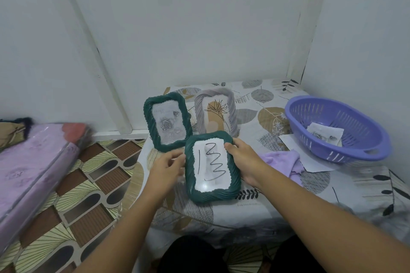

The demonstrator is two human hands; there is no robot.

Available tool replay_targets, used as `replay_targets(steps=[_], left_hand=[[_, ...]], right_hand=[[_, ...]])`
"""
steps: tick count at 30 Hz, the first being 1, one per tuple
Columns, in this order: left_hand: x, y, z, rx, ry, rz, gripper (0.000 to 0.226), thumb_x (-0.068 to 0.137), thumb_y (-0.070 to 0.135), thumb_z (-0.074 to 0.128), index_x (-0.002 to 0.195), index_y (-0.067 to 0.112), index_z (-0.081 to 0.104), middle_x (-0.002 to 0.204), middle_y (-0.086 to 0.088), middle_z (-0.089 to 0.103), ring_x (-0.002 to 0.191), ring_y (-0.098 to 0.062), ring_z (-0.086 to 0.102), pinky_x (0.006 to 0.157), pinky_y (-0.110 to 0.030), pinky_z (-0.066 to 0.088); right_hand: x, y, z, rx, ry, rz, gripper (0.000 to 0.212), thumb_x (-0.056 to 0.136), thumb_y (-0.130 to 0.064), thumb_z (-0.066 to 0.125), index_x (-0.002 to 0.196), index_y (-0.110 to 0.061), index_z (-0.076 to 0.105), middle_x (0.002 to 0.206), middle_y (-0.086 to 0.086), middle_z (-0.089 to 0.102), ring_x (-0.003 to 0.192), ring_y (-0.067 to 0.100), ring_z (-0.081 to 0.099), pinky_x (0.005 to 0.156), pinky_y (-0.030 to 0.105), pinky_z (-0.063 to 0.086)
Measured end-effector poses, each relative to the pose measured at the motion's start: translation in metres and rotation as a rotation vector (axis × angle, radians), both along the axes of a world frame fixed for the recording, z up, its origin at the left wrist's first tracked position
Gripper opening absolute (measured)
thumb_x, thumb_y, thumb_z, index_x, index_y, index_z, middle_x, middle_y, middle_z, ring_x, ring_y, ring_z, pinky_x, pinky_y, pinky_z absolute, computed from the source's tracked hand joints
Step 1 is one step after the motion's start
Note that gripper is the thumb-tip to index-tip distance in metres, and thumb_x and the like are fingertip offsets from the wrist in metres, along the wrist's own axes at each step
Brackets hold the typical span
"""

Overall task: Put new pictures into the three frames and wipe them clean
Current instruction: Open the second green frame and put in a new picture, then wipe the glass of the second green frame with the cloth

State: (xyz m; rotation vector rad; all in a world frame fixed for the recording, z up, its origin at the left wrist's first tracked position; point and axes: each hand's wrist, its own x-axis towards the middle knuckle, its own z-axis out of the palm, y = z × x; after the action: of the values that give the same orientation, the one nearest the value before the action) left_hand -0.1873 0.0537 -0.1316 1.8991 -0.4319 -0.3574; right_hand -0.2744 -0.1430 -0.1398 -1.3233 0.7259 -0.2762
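A dark green frame [211, 166] with a white sheet marked with black scribbles is held tilted above the table. My right hand [245, 160] grips its right edge, thumb on the top corner. My left hand [166, 168] is blurred at its left edge, fingers spread; I cannot tell whether it touches the frame. Behind stand a second green frame [167, 120] with a grey rose picture and a grey-white frame [216, 113] with a line-drawn flower. A lilac cloth [282, 161] lies crumpled to the right of my right hand.
A purple plastic basket [337, 128] at the table's right holds a paper with rose prints and rests on a white sheet [310, 161]. The leaf-patterned tablecloth [332, 188] covers the table. A pink wrapped mattress [33, 166] lies on the patterned floor at left. Walls close in behind.
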Motion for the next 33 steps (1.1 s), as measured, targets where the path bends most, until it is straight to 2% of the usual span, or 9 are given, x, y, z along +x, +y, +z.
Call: replay_targets(steps=[3,9,13,18,21,24,26,29,33], left_hand=[[0.008,-0.003,-0.002,-0.123,0.200,-0.035,0.016,0.102,0.019,0.062,0.114,0.021,0.072,0.100,-0.006,0.079,0.073,-0.011,0.074,0.058,-0.018,0.055],[0.019,-0.010,-0.016,-0.042,0.167,0.009,0.012,0.096,0.014,0.070,0.107,0.012,0.073,0.096,-0.010,0.078,0.065,-0.011,0.070,0.056,-0.021,0.055],[0.024,-0.010,-0.029,0.133,0.010,0.008,0.012,0.094,0.030,0.072,0.102,0.022,0.074,0.088,0.001,0.077,0.078,-0.016,0.074,0.078,-0.041,0.062],[0.024,-0.010,-0.032,0.376,-0.236,-0.015,0.015,0.096,0.037,0.067,0.105,0.025,0.070,0.090,0.013,0.068,0.081,0.001,0.060,0.064,-0.017,0.042],[0.025,-0.007,-0.037,0.427,-0.282,-0.047,0.017,0.096,0.036,0.067,0.104,0.022,0.072,0.090,0.013,0.069,0.082,0.002,0.060,0.066,-0.017,0.043],[0.024,-0.004,-0.044,0.382,-0.336,-0.045,0.017,0.094,0.036,0.067,0.101,0.023,0.073,0.085,0.013,0.068,0.081,-0.001,0.061,0.070,-0.023,0.047],[0.021,-0.001,-0.050,0.334,-0.373,-0.015,0.018,0.093,0.041,0.067,0.101,0.026,0.072,0.085,0.013,0.066,0.082,-0.001,0.060,0.072,-0.026,0.050],[0.019,0.001,-0.055,0.308,-0.411,0.020,0.024,0.092,0.051,0.065,0.110,0.035,0.069,0.089,0.016,0.065,0.085,0.001,0.059,0.076,-0.031,0.052],[0.018,0.000,-0.055,0.320,-0.444,0.012,0.034,0.091,0.055,0.064,0.117,0.035,0.072,0.092,0.018,0.062,0.089,-0.004,0.058,0.081,-0.034,0.052]], right_hand=[[0.002,0.000,-0.003,0.005,0.002,0.013,0.023,0.105,-0.025,0.052,0.125,-0.023,0.063,0.104,0.008,0.078,0.098,0.030,0.075,0.092,0.054,0.059],[0.003,-0.004,-0.008,-0.079,0.088,0.043,0.024,0.103,-0.028,0.053,0.125,-0.024,0.060,0.103,0.009,0.077,0.098,0.032,0.074,0.091,0.056,0.058],[0.000,-0.009,-0.006,-0.275,0.142,0.141,0.027,0.102,-0.009,0.051,0.120,-0.028,0.056,0.097,0.004,0.075,0.088,0.025,0.074,0.083,0.041,0.060],[-0.001,-0.012,-0.009,-0.558,0.239,0.242,0.018,0.101,-0.012,0.056,0.116,-0.016,0.066,0.095,0.001,0.069,0.084,0.015,0.062,0.077,0.027,0.052],[0.001,-0.013,-0.014,-0.744,0.338,0.275,0.019,0.102,-0.024,0.057,0.114,-0.017,0.070,0.104,0.002,0.072,0.086,0.013,0.057,0.056,0.012,0.033],[0.002,-0.014,-0.016,-0.819,0.366,0.277,0.015,0.101,-0.030,0.058,0.100,-0.022,0.070,0.093,-0.004,0.071,0.083,0.013,0.057,0.054,0.013,0.028],[0.000,-0.015,-0.015,-0.864,0.355,0.261,0.022,0.099,-0.033,0.061,0.083,-0.019,0.067,0.081,-0.002,0.068,0.077,0.016,0.058,0.063,0.021,0.041],[-0.004,-0.025,-0.007,-0.962,0.324,0.179,0.024,0.096,-0.039,0.065,0.103,-0.018,0.076,0.098,-0.001,0.071,0.092,0.019,0.065,0.086,0.033,0.052],[-0.019,-0.045,0.013,-1.085,0.409,0.205,0.014,0.093,-0.040,0.068,0.091,-0.026,0.067,0.092,-0.008,0.064,0.089,0.017,0.061,0.077,0.034,0.050]])
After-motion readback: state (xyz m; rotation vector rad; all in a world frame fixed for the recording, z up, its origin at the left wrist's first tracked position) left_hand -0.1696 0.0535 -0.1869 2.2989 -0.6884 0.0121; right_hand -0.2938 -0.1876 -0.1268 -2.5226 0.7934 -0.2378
